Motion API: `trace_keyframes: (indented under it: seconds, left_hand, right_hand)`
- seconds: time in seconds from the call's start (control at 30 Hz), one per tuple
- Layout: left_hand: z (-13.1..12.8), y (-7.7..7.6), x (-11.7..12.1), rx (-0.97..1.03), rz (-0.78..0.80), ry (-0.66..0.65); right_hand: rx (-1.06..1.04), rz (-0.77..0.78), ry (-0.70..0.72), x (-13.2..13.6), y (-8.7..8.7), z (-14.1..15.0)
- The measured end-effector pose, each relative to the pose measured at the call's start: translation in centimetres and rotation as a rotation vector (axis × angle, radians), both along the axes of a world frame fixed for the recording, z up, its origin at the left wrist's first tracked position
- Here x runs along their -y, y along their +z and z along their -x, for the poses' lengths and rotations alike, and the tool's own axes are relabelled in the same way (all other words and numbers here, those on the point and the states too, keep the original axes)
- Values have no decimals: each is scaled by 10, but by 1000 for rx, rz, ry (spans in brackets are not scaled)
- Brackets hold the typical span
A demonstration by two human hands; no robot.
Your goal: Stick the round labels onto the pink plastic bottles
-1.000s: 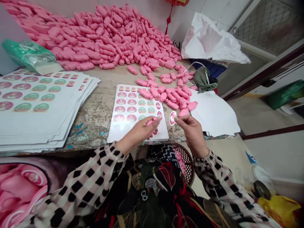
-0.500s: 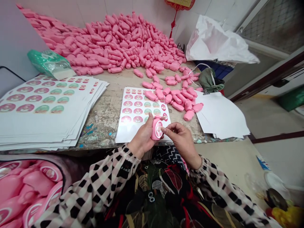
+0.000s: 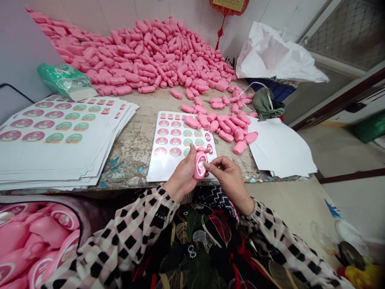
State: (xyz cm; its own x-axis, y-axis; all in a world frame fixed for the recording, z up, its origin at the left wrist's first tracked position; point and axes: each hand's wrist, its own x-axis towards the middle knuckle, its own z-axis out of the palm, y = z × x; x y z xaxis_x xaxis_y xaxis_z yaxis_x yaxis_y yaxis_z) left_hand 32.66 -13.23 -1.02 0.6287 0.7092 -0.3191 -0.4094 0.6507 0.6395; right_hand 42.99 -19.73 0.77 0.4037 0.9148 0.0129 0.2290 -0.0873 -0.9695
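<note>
A small pink plastic bottle (image 3: 197, 173) lies in my left hand (image 3: 183, 173), its neck pointing away from me. The fingers wrap behind it and the thumb runs along its left side. On its face is an oval pink label with a white rim. My right hand (image 3: 230, 176) is closed, fingers curled, the thumb tip touching the label's middle; whether anything is between thumb and finger is hidden. Beneath the hands lies a sticker sheet (image 3: 164, 170) with rows of pink and green labels. Loose pink bottles (image 3: 225, 135) rest on its top right corner and beside it.
A big heap of pink bottles (image 3: 156, 52) covers the table's back. Stacked sticker sheets (image 3: 45, 158) and a green packet (image 3: 64, 80) are left, white sheets (image 3: 279, 148) and a drawstring pouch (image 3: 264, 102) right. Labelled bottles (image 3: 48, 233) fill a container at lower left.
My right thumb stays on the label; both hands and the bottle look nearly still. The whole view has shifted very slightly.
</note>
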Motion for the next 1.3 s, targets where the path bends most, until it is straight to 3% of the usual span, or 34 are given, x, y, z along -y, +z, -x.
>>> trace_keyframes:
  seconds: [0.27, 0.37, 0.5, 0.6, 0.77, 0.87, 1.0, 1.17, 1.23, 1.3]
  left_hand:
    - [5, 5, 5, -14, -147, -113]
    - [6, 6, 7, -91, -228, -142]
    - [7, 8, 4, -261, -290, -129]
    - [10, 10, 0, -252, -307, -131]
    - [6, 7, 10, -149, -282, -332]
    - [-2, 3, 22, -155, -266, -394]
    - [-10, -3, 33, -198, -286, -508]
    - [-11, -12, 40, -281, -387, -786]
    - [-10, -15, 40, -309, -438, -861]
    - [-10, -19, 40, -328, -476, -873]
  right_hand:
    - [1, 39, 90, 1, -8, -10]
    - [159, 65, 126, 6, -11, -17]
    - [487, 89, 11, 11, -10, -29]
    - [278, 83, -25, 11, -10, -39]
    - [-257, 94, 53, 10, -16, -37]
    - [-465, 185, 157, 15, -20, -27]
    - [-654, 175, 104, 25, -20, -26]
    - [-662, 89, -103, 54, -17, -67]
    - [-528, 185, -114, 76, -28, -92]
    - [-371, 384, -46, 100, -51, -114]
